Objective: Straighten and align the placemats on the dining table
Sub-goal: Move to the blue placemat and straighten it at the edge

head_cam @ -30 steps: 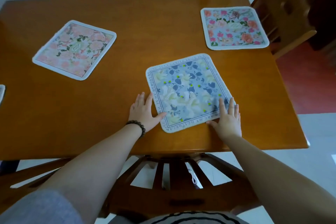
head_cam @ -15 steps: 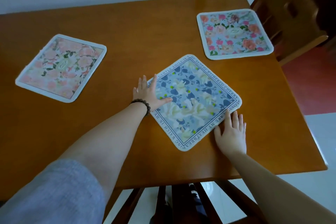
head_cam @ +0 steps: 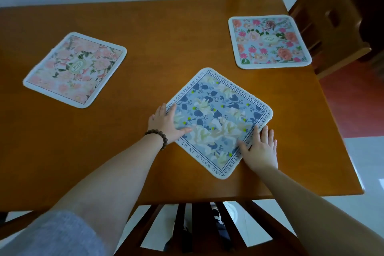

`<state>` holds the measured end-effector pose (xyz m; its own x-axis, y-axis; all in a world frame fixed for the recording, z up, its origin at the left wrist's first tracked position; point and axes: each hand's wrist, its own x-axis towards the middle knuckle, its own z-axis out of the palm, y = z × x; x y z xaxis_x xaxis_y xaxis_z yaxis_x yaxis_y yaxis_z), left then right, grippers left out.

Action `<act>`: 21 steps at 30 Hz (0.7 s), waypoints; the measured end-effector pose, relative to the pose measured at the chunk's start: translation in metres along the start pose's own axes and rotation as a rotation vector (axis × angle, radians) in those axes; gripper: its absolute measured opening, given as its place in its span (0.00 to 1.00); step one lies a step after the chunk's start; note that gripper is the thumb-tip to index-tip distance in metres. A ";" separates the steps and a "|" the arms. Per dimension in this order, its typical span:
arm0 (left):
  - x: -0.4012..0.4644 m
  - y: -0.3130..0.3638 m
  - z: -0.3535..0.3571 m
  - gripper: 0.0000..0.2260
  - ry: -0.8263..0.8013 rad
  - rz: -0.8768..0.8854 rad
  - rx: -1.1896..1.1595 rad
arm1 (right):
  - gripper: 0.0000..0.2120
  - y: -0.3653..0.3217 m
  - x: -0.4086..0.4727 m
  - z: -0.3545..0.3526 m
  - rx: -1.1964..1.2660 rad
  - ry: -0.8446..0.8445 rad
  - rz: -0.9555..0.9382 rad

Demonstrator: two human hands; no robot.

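pressing flat, both hands [head_cam: 212,139] pin the skewed blue placemat [head_cam: 218,118].

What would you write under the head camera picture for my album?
Two hands, left hand and right hand, flat on a crooked blue placemat on a wooden table.

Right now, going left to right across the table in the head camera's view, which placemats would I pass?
Pink floral placemat → blue leaf-print placemat, lying cornerwise under both hands → placemat with bright pink and orange roses, near the chair.
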<state>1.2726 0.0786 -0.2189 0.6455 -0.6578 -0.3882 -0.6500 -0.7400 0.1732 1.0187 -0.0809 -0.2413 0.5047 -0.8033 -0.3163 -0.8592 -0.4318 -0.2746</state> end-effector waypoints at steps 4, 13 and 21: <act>-0.038 -0.004 0.013 0.48 -0.009 -0.014 -0.039 | 0.40 0.005 -0.004 -0.008 -0.007 -0.109 -0.031; -0.108 -0.004 0.035 0.42 0.036 0.005 -0.076 | 0.37 0.020 -0.047 -0.007 0.010 -0.203 -0.097; -0.144 -0.015 0.055 0.54 0.127 -0.074 -0.076 | 0.57 0.039 -0.066 -0.014 0.046 -0.125 0.024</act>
<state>1.1672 0.1922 -0.2157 0.7392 -0.6101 -0.2853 -0.5696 -0.7923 0.2186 0.9503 -0.0506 -0.2182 0.4933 -0.7545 -0.4329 -0.8677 -0.3917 -0.3060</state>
